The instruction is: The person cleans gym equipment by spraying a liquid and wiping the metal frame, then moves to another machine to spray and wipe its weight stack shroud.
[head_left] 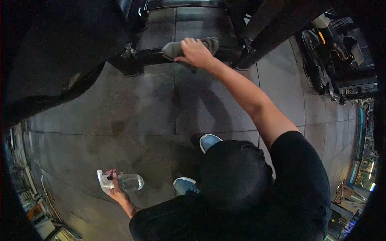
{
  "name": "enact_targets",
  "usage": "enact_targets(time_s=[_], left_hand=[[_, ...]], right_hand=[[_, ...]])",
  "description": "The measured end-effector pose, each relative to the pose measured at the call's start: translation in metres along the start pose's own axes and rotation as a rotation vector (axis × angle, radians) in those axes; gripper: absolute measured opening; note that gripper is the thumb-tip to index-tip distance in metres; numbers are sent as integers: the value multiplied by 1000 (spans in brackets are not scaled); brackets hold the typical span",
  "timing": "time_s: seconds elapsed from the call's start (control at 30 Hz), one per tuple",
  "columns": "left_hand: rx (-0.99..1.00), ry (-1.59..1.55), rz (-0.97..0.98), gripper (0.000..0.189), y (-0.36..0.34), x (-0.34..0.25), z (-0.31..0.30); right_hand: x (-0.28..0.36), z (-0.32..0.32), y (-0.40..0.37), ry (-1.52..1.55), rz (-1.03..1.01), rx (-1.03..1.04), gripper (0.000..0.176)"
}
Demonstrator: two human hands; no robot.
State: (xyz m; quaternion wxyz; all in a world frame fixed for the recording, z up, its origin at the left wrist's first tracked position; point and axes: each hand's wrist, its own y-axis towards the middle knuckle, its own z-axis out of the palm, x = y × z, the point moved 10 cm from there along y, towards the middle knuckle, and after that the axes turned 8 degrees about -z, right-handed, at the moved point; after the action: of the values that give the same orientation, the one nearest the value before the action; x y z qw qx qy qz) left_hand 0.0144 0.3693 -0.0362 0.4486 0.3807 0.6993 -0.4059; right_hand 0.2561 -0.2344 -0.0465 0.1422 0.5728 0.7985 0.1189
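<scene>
My right hand [196,52] reaches forward and presses a grey cloth [177,48] onto a black horizontal bar [150,56] of a dark metal frame. The cloth is bunched under my fingers and sticks out on both sides of the hand. Low at my left side, my left hand [114,188] holds a clear spray bottle [128,182] with a white trigger head, tilted roughly level above the floor. My black shirt and blue shoes [209,141] show below.
Grey paving slabs [140,116] cover the ground. Black frame posts [261,36] rise at the top. A parked motorbike [329,60] stands at the upper right. Shelves and lit stalls line the far left and right edges.
</scene>
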Motion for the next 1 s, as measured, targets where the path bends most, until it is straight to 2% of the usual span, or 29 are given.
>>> enact_targets(time_s=[0.07, 0.13, 0.2, 0.27, 0.3, 0.37, 0.4, 0.5, 0.57, 0.6, 0.67, 0.7, 0.73, 0.83, 0.87, 0.93, 1.0], left_hand=[[97, -62, 97, 26, 0, -18, 16], [108, -74, 95, 25, -2, -32, 28], [124, -69, 85, 25, -4, -35, 27], [163, 5, 130, 27, 1, -40, 28], [157, -3, 135, 27, 4, -41, 27], [167, 96, 169, 31, 4, -48, 32], [159, 92, 168, 31, -1, -56, 37], [322, 171, 278, 29, 4, -95, 105], [452, 203, 323, 27, 13, -111, 154], [530, 218, 322, 25, 13, -121, 184], [569, 349, 483, 24, 7, -161, 242], [595, 347, 517, 24, 9, -174, 269], [628, 349, 546, 24, 8, -183, 293], [554, 154, 575, 21, 2, -206, 338], [563, 89, 466, 20, 2, -205, 349], [523, -63, 529, 19, -2, -206, 359], [509, -108, 485, 18, -9, -194, 362]], right_hand=[[1, -1, 15, 160, -30, -2, 73], [-9, -14, 1, 152, -1, -47, 72], [-41, -22, -42, 120, 190, -30, 76], [-51, -50, -106, -60, 123, -333, 84], [-61, -45, -128, -63, 115, -339, 84], [-62, -39, -148, -333, 13, -321, 85], [-57, -44, -147, -331, 5, -325, 85], [-58, -57, -120, -325, 62, -252, 88], [-97, -39, -100, -6, 370, 51, 78], [-111, -30, -93, -2, 367, 59, 78], [-136, -2, -73, 40, 332, 159, 70], [-136, -13, -69, 126, 414, 204, 65], [-126, -13, -76, 129, 414, 204, 65], [-91, -29, -119, -70, 395, -42, 68], [-85, -16, -127, -76, 393, -49, 68], [-55, -41, -140, -380, 261, -457, 61], [-55, -44, -128, -415, 283, -501, 56]])
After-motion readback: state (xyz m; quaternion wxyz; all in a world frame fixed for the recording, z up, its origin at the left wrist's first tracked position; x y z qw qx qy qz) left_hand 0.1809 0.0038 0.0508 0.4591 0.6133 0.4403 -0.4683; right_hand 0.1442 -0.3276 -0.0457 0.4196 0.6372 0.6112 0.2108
